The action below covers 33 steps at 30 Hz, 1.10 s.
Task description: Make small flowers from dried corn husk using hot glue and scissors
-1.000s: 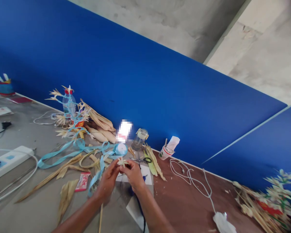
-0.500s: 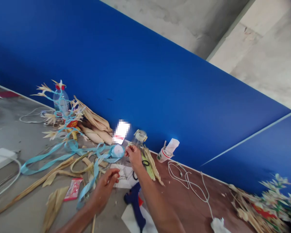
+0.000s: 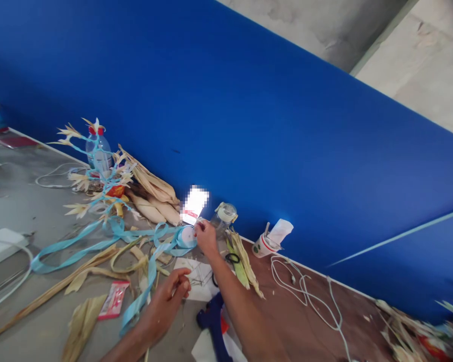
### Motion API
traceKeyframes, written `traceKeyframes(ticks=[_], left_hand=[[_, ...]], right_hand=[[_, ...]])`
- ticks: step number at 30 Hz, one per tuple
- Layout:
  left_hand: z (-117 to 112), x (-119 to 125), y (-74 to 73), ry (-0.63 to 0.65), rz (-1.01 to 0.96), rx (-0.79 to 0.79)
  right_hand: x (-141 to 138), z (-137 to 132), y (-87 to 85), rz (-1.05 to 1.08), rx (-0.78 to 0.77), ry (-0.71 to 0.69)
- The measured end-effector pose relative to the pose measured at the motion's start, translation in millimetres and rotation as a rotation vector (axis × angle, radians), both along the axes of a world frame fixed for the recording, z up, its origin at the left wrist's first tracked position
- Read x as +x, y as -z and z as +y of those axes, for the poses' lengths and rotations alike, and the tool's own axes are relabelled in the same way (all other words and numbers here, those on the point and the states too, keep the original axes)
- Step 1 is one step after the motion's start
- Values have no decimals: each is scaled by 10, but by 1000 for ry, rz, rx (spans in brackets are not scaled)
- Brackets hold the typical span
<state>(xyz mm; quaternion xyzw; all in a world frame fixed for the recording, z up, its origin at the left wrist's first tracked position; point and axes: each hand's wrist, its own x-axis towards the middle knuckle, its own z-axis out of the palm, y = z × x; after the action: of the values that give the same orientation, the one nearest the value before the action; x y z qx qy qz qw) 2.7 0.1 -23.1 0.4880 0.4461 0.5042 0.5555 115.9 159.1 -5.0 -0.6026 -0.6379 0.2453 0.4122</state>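
My right hand point(image 3: 205, 238) is stretched forward, fingers pinched together on something small I cannot make out, right beside the light blue ribbon roll point(image 3: 187, 235) and a clear glass jar point(image 3: 223, 217). My left hand point(image 3: 170, 293) rests lower over the table with its fingers curled, close to a white sheet point(image 3: 196, 275) with thin wires on it and to the trailing blue ribbon point(image 3: 83, 241). A blue glue gun point(image 3: 213, 322) lies just under my right forearm.
Dried corn husks point(image 3: 151, 193) and husk flowers around a water bottle point(image 3: 98, 151) lie by the blue partition point(image 3: 249, 125). Scissors point(image 3: 232, 258), a paper cup point(image 3: 263, 245), white cable point(image 3: 305, 291), a red packet point(image 3: 113, 300) and a power strip point(image 3: 2, 241) sit on the table.
My hands, joined on a small husk flower a second ago, have parted. The right hand reached forward to the ribbon roll and jar; the left dropped back. The view swung slightly.
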Motion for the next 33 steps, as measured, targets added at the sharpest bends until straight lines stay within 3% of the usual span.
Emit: traceKeyframes(ticks=[6, 19, 28, 33], left_hand=[[-19, 5, 1, 28, 12, 1], [-33, 6, -16, 42, 74, 29], [-62, -7, -147, 11, 64, 48], [-84, -40, -175, 25, 166, 148]], right_hand=[[-15, -5, 69, -102, -26, 0], [-84, -57, 5, -214, -37, -36], [91, -156, -32, -54, -21, 14], [391, -573, -195, 152, -7, 118]])
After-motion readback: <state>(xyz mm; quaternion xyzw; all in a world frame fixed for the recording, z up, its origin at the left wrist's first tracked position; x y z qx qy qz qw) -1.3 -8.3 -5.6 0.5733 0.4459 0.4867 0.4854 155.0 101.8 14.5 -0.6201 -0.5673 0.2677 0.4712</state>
